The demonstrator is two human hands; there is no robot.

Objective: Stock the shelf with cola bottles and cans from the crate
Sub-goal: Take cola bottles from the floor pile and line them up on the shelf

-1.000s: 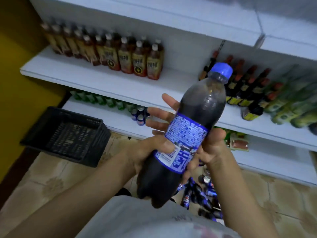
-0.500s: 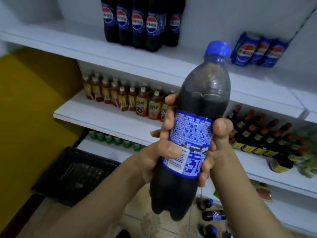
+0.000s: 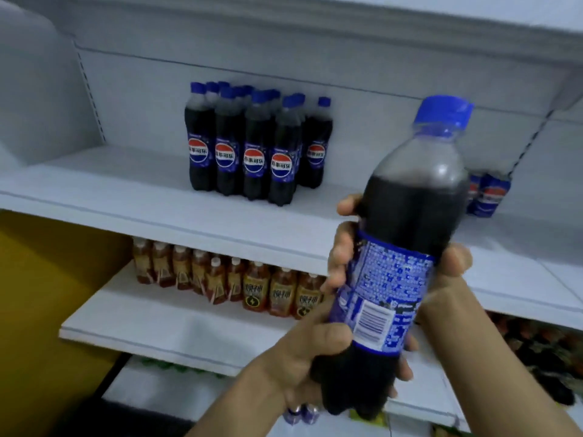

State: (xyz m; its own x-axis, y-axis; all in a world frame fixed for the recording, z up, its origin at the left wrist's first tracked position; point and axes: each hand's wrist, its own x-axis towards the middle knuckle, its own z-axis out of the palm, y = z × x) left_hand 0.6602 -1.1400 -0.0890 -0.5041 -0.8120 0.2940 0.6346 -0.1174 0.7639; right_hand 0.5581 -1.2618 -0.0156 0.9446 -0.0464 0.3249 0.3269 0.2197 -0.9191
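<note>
From the head camera, the cola bottle [image 3: 410,216] is held up in the air in front of the upper shelf [image 3: 126,184], roughly upright with its blue cap leaning slightly right, not yet set down. It looks full nearly to the shoulder, so I judge it fairly heavy for its size, with the weight low. The plastic wall should give a little under a squeeze, and the glossy label band may be slippery. The waist at the label, or the firmer base below it, seems the best place to hold it; the cap and neck offer poor control. Both hands grip it there. The left hand [image 3: 309,357] comes up from the lower left with its thumb laid across the label near the barcode and its fingers [image 3: 342,257] curled round the far left side. The right hand [image 3: 448,279] closes on the opposite side, thumb against the label's right edge, fingertips showing under the label. Both forearms angle upward and inward. On the shelf behind stands a cluster of cola bottles [image 3: 249,159] to the left and blurred blue cola cans [image 3: 489,193] to the right, with bare shelf between. Tea bottles [image 3: 252,288] line the shelf below.
</note>
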